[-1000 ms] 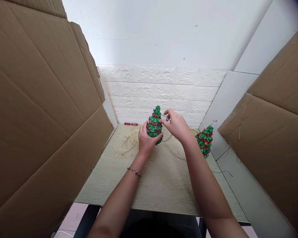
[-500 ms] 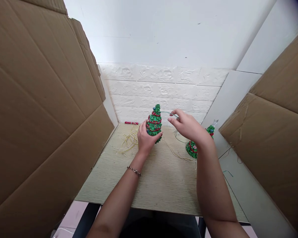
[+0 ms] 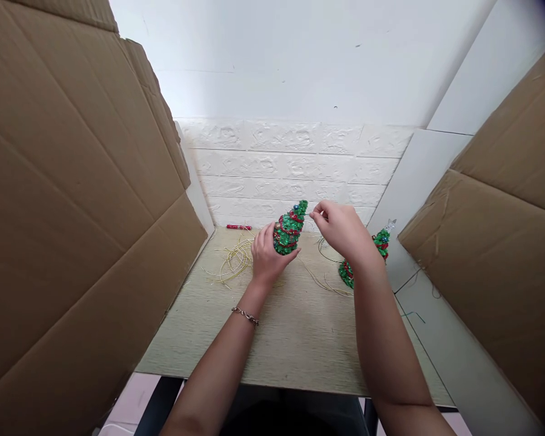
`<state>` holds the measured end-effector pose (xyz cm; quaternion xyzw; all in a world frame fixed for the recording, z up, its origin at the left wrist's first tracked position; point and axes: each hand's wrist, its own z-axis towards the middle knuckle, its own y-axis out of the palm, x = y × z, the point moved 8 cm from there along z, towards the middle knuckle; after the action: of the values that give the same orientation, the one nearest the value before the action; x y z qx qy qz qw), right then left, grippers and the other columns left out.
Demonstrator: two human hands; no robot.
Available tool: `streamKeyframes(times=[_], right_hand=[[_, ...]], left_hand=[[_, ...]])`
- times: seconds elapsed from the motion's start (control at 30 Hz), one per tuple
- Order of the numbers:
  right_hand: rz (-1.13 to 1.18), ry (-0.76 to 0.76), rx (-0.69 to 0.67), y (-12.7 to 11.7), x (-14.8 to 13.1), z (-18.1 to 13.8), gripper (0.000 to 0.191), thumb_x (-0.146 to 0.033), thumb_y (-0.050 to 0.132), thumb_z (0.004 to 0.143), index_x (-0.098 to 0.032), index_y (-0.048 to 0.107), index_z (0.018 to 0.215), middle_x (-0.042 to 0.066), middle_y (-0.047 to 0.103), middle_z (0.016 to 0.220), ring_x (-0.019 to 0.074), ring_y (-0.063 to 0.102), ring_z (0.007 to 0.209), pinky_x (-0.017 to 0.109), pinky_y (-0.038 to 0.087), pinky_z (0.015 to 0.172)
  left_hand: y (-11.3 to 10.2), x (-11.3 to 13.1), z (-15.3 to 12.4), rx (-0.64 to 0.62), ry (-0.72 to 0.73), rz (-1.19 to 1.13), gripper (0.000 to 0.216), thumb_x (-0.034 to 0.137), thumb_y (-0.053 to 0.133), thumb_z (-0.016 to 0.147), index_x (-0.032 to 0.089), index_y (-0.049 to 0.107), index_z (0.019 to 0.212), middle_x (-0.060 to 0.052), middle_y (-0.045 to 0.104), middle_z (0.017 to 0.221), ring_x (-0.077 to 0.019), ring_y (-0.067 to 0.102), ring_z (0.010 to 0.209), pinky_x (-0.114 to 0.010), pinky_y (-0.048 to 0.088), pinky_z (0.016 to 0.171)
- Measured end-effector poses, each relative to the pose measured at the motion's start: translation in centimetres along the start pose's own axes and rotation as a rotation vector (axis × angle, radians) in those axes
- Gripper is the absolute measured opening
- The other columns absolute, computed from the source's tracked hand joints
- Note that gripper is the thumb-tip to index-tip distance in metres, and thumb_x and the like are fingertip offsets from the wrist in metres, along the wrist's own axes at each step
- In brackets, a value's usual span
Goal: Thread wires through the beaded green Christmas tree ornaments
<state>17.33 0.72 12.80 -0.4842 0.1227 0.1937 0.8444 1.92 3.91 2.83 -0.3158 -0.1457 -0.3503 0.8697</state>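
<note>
My left hand (image 3: pixel 267 254) is wrapped round the lower part of a small green Christmas tree (image 3: pixel 291 231) with red garland and little coloured baubles. The tree leans to the right, its narrow tip uppermost, and part of its base is hidden by my fingers and thumb. Close by the tip, my right hand (image 3: pixel 338 225) pinches a thin green wire (image 3: pixel 307 215) that runs to the upper part of the tree. A second Christmas tree (image 3: pixel 381 241), topped with a clear star, stands to the right, partly behind my right forearm.
Loose yellow wire (image 3: pixel 235 260) lies tangled left on the table (image 3: pixel 295 345), near a red pen-like tube (image 3: pixel 239 227). Pale strands (image 3: pixel 320 281) run toward the second tree. Cardboard panels rise at left (image 3: pixel 82 218) and right (image 3: pixel 513 181); a white brick-patterned wall (image 3: pixel 290 160) closes the back.
The held tree has tilted over to the right. My right fingers have closed in toward its tip, and much less of the green wire shows between them and the tree.
</note>
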Motion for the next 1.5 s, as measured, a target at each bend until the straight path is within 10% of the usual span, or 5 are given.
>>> streamKeyframes(times=[0.33,0.73,1.33,1.5], right_hand=[[-0.063,0.092,-0.261,1.5,0.5,-0.8,0.027,-0.033,0.060,0.079,-0.017,0.061,0.100,0.010,0.065,0.103,0.0211,0.059,0.088,0.027,0.039,0.067],[0.012,0.049,-0.525,4.4,0.3,-1.1,0.018,-0.028,0.052,0.081,-0.022,0.068,0.086,0.004,0.069,0.085,0.0157,0.059,0.075,0.023,0.039,0.061],[0.132,0.048,0.002,-1.6,1.7,-0.2,0.014,-0.029,0.040,0.087,-0.022,0.051,0.083,0.001,0.058,0.069,0.0154,0.050,0.064,0.026,0.034,0.058],[0.053,0.024,-0.033,-0.8,1.4,-0.1,0.016,-0.024,0.044,0.084,-0.020,0.057,0.076,0.003,0.062,0.073,0.0166,0.053,0.070,0.027,0.034,0.062]], left_hand=[[0.1,-0.7,0.1,0.033,-0.040,-0.099,0.081,0.045,0.077,0.058,0.015,0.045,0.126,-0.017,0.055,0.124,-0.0296,0.051,0.118,-0.042,0.040,0.100],[-0.4,-2.5,0.5,0.093,-0.179,-0.163,0.082,0.043,0.077,0.057,0.015,0.045,0.127,-0.016,0.052,0.127,-0.0292,0.047,0.123,-0.041,0.038,0.103],[-0.4,-2.2,0.6,0.042,-0.090,0.005,0.080,0.044,0.076,0.059,0.014,0.046,0.127,-0.018,0.053,0.126,-0.0314,0.048,0.121,-0.044,0.039,0.101],[-0.2,-0.9,0.3,0.016,0.020,0.101,0.078,0.048,0.074,0.061,0.013,0.047,0.126,-0.019,0.055,0.124,-0.0317,0.051,0.118,-0.043,0.040,0.098]])
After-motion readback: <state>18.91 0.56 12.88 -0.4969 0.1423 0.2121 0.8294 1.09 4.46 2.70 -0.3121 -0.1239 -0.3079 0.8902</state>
